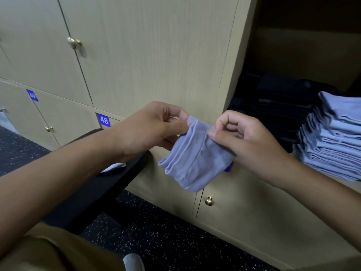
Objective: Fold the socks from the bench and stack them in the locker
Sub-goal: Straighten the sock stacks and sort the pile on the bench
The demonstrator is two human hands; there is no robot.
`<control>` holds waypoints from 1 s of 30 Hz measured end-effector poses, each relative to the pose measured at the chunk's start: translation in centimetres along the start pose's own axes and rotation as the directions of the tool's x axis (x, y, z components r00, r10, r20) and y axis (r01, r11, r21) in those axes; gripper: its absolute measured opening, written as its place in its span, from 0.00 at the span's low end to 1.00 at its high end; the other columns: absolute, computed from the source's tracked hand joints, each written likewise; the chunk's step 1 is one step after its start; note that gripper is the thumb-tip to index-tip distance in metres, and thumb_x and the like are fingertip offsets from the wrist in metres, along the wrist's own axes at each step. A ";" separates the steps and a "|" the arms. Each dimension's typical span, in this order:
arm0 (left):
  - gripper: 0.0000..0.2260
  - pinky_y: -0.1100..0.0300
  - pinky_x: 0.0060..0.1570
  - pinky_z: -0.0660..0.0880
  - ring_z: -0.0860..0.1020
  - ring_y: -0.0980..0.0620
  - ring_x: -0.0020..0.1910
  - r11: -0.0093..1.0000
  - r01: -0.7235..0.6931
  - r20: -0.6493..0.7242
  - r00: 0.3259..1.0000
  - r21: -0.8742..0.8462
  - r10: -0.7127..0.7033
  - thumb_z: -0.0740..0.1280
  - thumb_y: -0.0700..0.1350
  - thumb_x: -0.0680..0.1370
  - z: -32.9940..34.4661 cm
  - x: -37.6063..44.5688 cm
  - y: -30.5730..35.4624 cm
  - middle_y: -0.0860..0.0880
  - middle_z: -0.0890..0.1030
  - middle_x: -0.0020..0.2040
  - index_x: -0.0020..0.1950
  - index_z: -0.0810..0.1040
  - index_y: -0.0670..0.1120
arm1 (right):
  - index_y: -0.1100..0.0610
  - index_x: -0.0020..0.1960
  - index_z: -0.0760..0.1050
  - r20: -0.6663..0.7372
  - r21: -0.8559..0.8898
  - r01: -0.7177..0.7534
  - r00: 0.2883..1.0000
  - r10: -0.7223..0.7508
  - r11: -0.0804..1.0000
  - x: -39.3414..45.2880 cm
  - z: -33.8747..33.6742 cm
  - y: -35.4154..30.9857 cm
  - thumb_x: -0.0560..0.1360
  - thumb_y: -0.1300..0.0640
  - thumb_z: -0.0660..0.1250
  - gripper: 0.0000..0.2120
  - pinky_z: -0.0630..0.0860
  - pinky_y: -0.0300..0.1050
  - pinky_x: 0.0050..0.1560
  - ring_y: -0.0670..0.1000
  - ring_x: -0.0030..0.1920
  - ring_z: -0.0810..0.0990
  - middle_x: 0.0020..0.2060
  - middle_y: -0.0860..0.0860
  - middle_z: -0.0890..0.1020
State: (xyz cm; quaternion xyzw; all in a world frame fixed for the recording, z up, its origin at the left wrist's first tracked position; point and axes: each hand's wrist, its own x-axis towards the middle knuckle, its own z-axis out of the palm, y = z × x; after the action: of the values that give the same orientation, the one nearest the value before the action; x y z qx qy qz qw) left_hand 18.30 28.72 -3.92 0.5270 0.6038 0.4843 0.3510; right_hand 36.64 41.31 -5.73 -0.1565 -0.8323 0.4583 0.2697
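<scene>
A folded light-blue sock [193,157] hangs in mid-air in front of the locker wall. My left hand [154,126] pinches its upper left corner between thumb and fingers. My right hand [240,137] pinches the upper right edge, thumb on top. To the right stands the open locker [304,55], which holds a tall stack of folded light-blue socks [336,139] at the front and a pile of dark folded socks [277,106] behind it. The bench is out of view.
Closed beige locker doors [148,51] with brass knobs [73,43] fill the wall; blue tags read 48 and 49. A black chair armrest [109,184] passes under my left forearm. The floor [160,235] is dark and speckled. My brown trouser leg is at bottom left.
</scene>
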 end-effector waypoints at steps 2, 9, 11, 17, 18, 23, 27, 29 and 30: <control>0.17 0.53 0.43 0.77 0.79 0.45 0.38 1.000 -0.018 -0.003 1.000 0.024 0.018 0.70 0.51 0.75 0.7 0.2 0.6 0.41 0.82 0.39 0.51 0.80 0.36 | 0.59 0.42 0.73 -0.045 0.031 -0.029 0.999 0.030 0.999 -0.3 -0.3 -0.1 0.79 0.57 0.69 0.09 0.71 0.36 0.37 0.44 0.36 0.76 0.33 0.47 0.78; 0.24 0.50 0.46 0.73 0.81 0.45 0.45 0.997 -0.076 -0.008 0.997 0.018 0.076 0.67 0.59 0.79 3.2 1.6 2.0 0.43 0.84 0.47 0.55 0.78 0.37 | 0.60 0.43 0.74 -0.300 0.071 -0.049 0.951 0.068 0.996 -1.1 -2.1 -0.4 0.79 0.55 0.70 0.11 0.68 0.45 0.38 0.50 0.34 0.71 0.31 0.55 0.77; 0.13 0.56 0.47 0.79 0.86 0.48 0.47 0.993 -0.109 -0.020 0.994 0.055 0.110 0.73 0.53 0.77 4.3 2.1 2.4 0.46 0.87 0.47 0.54 0.81 0.46 | 0.59 0.42 0.74 -0.378 0.072 -0.054 0.923 0.077 0.996 -1.3 -2.9 -0.5 0.79 0.55 0.70 0.10 0.69 0.46 0.39 0.49 0.34 0.72 0.31 0.56 0.77; 0.14 0.58 0.39 0.80 0.83 0.52 0.37 0.987 -0.159 -0.205 0.967 -0.007 0.154 0.76 0.40 0.74 6.7 3.7 3.3 0.47 0.85 0.38 0.56 0.77 0.46 | 0.57 0.45 0.74 -0.556 0.145 -0.054 0.822 0.126 0.988 -1.8 -5.5 -1.1 0.78 0.56 0.71 0.08 0.69 0.34 0.32 0.45 0.31 0.72 0.30 0.51 0.76; 0.15 0.57 0.37 0.78 0.82 0.52 0.36 0.984 -0.176 -0.246 0.955 -0.012 0.167 0.76 0.39 0.74 7.1 4.1 3.4 0.46 0.84 0.37 0.56 0.74 0.47 | 0.56 0.47 0.74 -0.568 0.152 -0.042 0.814 0.122 0.987 -2.0 -5.8 -1.2 0.78 0.57 0.72 0.07 0.70 0.34 0.32 0.45 0.32 0.73 0.31 0.53 0.78; 0.20 0.60 0.32 0.77 0.82 0.52 0.37 0.962 -0.271 -0.392 0.890 -0.045 0.232 0.74 0.39 0.76 10.0 5.5 4.4 0.39 0.82 0.48 0.52 0.62 0.49 | 0.52 0.50 0.71 -0.566 0.071 0.000 0.824 0.040 0.997 -3.0 -7.9 -1.1 0.78 0.62 0.69 0.09 0.73 0.41 0.38 0.49 0.39 0.79 0.38 0.49 0.80; 0.16 0.56 0.37 0.73 0.76 0.51 0.38 0.954 -0.290 -0.404 0.884 -0.074 0.237 0.71 0.41 0.79 11.4 6.5 5.0 0.38 0.77 0.44 0.49 0.62 0.49 | 0.56 0.42 0.76 -0.655 -0.046 0.038 0.753 -0.059 0.998 -3.4 -9.6 -0.5 0.77 0.67 0.67 0.09 0.75 0.38 0.47 0.43 0.43 0.79 0.38 0.43 0.80; 0.12 0.52 0.42 0.73 0.74 0.50 0.40 0.955 -0.287 -0.370 0.898 -0.078 0.239 0.69 0.41 0.79 12.0 7.2 5.1 0.39 0.75 0.43 0.46 0.65 0.49 | 0.54 0.42 0.79 -0.697 -0.056 0.023 0.715 -0.056 0.998 -3.6 -10.5 -0.4 0.78 0.67 0.66 0.10 0.73 0.34 0.43 0.40 0.41 0.79 0.39 0.41 0.82; 0.10 0.51 0.43 0.72 0.75 0.50 0.41 0.958 -0.280 -0.349 0.906 -0.066 0.241 0.68 0.40 0.80 12.4 7.5 5.3 0.39 0.76 0.44 0.45 0.67 0.47 | 0.53 0.44 0.81 -0.716 -0.050 0.012 0.697 -0.044 0.999 -3.7 -10.8 -0.3 0.79 0.66 0.65 0.11 0.72 0.34 0.42 0.40 0.41 0.79 0.40 0.40 0.83</control>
State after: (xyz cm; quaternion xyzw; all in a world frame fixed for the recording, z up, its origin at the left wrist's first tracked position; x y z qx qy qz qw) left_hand 29.98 38.54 -1.74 0.4910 0.5502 0.6438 0.2041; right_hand 46.00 46.61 -1.93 -0.3154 -0.6733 0.3397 0.5760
